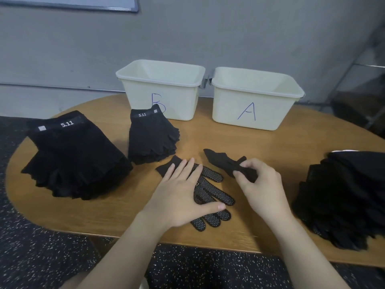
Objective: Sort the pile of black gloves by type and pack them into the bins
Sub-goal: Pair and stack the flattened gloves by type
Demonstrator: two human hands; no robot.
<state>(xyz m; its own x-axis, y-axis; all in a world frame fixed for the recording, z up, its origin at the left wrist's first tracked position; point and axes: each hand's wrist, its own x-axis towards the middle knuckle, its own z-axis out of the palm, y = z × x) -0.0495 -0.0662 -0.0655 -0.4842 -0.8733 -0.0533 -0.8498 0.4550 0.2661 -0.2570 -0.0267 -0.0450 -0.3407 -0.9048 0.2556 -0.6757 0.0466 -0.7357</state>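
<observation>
- Speckled dark floor [41, 257] is seen nearest, below the front edge of the oval wooden worktop [116, 207].
- Left hand [179, 197] is laid flat, fingers straight and spread, pressed on the dotted-palm glove [210, 197]; nothing is gripped.
- Dotted-palm glove is lying palm-up on the worktop, cuff pointed up-left toward the stacks, white-dotted fingers pointed toward the front edge.
- Right hand [260, 184] is curled, with a plain black glove [227, 163] pinched between thumb and fingertips; glove is bunched, its far end trailing up-left just above the worktop; contact with the worktop cannot be told.
- Plain black glove is held just beside the dotted-palm glove, to its right.
- Large stack of fingerless gloves [73, 157] is set at the left of the worktop; a "5.11" band is shown on top.
- Smaller stack of fingerless gloves [152, 138], also marked "5.11", is placed in front of bin B [183, 97], partly covering its letter.
- Bin A [270, 113] is placed just beside bin B, to its right; both are cream plastic, at the far edge; no gloves are seen inside.
- Pile of black gloves [341, 199] is heaped at the right edge of the worktop, well apart from the bins.
</observation>
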